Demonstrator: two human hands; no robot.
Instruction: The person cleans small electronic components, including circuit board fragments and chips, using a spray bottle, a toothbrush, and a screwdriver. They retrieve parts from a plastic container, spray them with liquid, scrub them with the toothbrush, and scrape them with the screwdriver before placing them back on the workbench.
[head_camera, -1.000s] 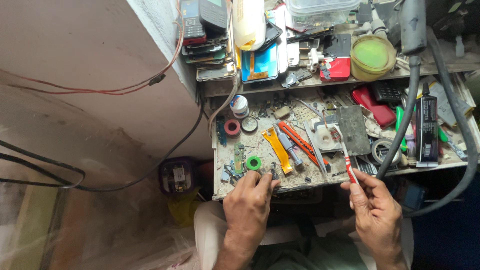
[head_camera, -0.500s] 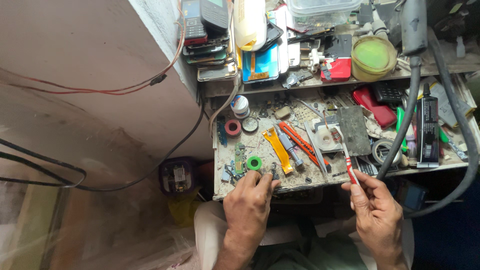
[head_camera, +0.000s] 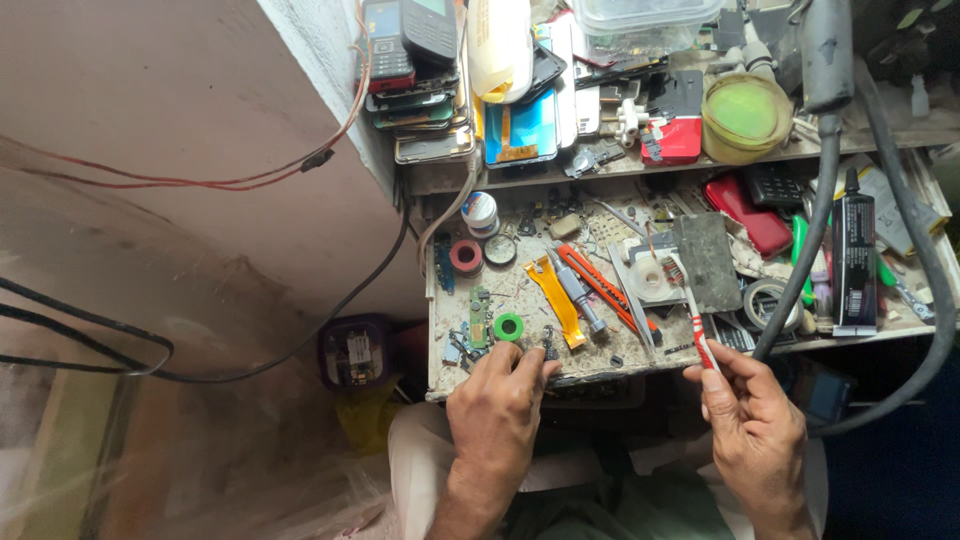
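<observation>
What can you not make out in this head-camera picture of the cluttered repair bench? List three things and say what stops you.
1. Head view: whatever sits under the left hand at the bench edge is covered by its fingers.
2. Head view: the toothbrush handle's lower end is hidden inside the right hand.
3. Head view: the small parts beside the green tape roll are too tiny to identify.

The toothbrush (head_camera: 693, 312) has a glossy plastic handle and frayed bristles. The workbench (head_camera: 600, 362) top looks rough, scratched and grimy. The green tape roll (head_camera: 508, 327) is smooth plastic.
</observation>
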